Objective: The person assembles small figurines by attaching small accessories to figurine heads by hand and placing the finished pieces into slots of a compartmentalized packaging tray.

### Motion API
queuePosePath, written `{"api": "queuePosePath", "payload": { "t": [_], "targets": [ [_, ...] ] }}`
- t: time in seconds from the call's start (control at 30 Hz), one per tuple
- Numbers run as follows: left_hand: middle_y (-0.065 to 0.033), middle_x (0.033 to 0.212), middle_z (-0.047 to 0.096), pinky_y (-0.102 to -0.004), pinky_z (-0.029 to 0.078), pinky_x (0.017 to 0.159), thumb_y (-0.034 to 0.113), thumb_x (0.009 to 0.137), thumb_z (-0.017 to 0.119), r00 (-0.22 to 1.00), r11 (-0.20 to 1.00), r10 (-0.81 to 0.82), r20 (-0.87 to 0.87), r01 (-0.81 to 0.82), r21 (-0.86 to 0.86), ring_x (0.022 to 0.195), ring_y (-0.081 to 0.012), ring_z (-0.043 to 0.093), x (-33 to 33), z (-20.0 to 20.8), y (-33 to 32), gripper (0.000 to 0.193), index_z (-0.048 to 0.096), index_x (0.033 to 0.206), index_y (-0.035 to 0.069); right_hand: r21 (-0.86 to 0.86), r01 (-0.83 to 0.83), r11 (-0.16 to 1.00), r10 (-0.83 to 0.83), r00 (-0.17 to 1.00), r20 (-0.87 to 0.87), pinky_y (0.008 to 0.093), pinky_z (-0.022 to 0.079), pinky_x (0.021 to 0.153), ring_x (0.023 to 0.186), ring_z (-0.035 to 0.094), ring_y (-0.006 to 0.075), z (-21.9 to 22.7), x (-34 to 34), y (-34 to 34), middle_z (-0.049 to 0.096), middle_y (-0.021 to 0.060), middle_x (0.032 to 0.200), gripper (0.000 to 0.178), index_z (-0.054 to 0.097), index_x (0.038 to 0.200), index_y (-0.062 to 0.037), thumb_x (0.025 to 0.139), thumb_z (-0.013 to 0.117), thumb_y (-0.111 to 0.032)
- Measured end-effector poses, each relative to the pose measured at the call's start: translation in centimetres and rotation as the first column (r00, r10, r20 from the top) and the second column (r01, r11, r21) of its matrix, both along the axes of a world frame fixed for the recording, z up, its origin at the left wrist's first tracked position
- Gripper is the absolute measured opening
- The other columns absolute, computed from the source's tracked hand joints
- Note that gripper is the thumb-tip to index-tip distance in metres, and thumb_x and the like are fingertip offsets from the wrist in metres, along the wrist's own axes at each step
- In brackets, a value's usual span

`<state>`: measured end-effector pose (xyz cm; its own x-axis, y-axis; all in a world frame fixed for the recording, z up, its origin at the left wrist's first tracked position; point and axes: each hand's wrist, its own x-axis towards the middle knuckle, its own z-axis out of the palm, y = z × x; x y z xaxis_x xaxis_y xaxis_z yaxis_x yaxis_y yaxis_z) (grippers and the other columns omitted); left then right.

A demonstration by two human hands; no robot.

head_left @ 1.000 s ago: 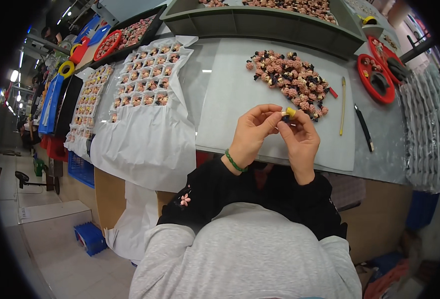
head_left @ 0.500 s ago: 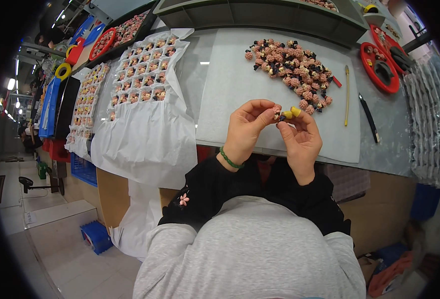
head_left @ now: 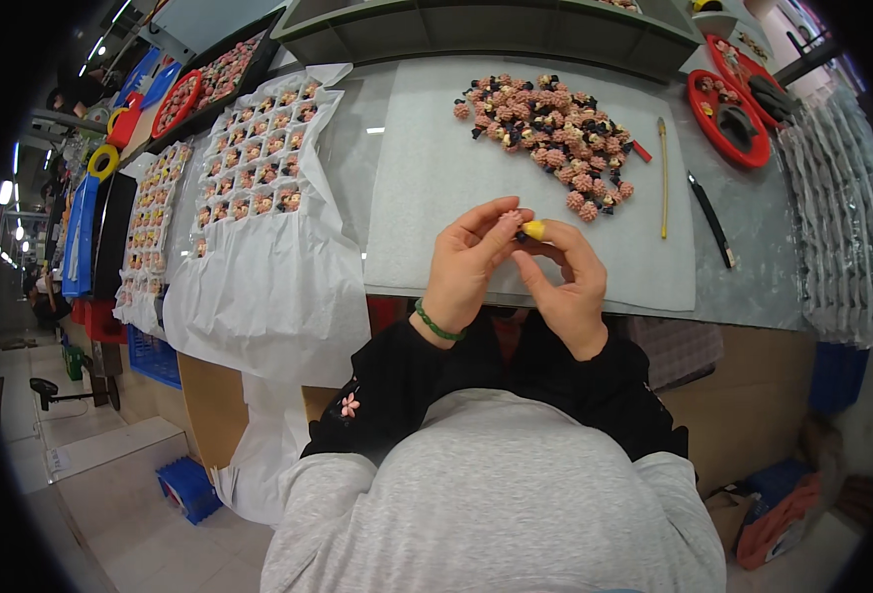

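Over the front of the white foam sheet (head_left: 422,188), my left hand (head_left: 461,262) pinches a small pink-and-dark figurine (head_left: 513,217) with a knobbly top. My right hand (head_left: 570,287) meets it from the other side, its fingers closed at the figurine's dark lower end. A yellow finger cot (head_left: 533,230) covers a fingertip of that hand. Much of the figurine is hidden by my fingers. Beyond my hands lies a heap of similar knobbly pink figurines (head_left: 555,133) with dark parts.
To the left, a white compartment tray (head_left: 259,148) holds rows of figurines, with white paper (head_left: 268,296) draped in front. At right lie a thin brush (head_left: 663,178), a black pen-shaped tool (head_left: 710,219), red dishes (head_left: 728,119) and stacked clear trays (head_left: 837,217). A grey crate (head_left: 486,38) stands behind.
The whole view has shifted slightly. My hands remain together at the figurine, which has turned a little so that its pink knobbly side shows. The yellow-tipped finger has bent in closer to it.
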<state>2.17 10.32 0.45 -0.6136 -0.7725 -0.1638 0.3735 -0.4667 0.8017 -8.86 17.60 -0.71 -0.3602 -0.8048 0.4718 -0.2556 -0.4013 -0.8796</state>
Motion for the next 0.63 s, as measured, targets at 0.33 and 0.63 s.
{"api": "queuePosePath", "payload": {
  "t": [0.33,0.63],
  "targets": [
    [-0.0031,0.078,0.052,-0.0219,0.041,0.059,0.010,0.087,0.050,0.999,0.996,0.048,0.019,-0.049,0.081,0.067,-0.0096,0.049,0.1,0.3,-0.8,0.022,0.050,0.106,-0.002,0.022,0.516,0.856,-0.378,0.654,-0.655,0.0313,0.046,0.067,0.078,0.057,0.0255,0.3,-6.0,-0.3,0.056,0.0126,0.093,0.026,0.057,0.094,0.0010,0.071,0.067,-0.006],
    [-0.0015,0.090,0.058,-0.0196,0.039,0.061,0.020,0.088,0.053,0.982,0.984,-0.159,0.105,0.167,-0.064,0.069,-0.0067,0.048,-1.2,0.3,0.8,0.033,0.052,0.115,0.000,-0.009,0.273,0.962,-0.268,0.934,-0.237,0.0267,0.049,0.075,0.087,0.057,0.0183,0.5,-1.1,-0.2,0.051,0.0116,0.103,0.028,0.053,0.105,0.0024,0.078,0.060,0.002]
  ]
}}
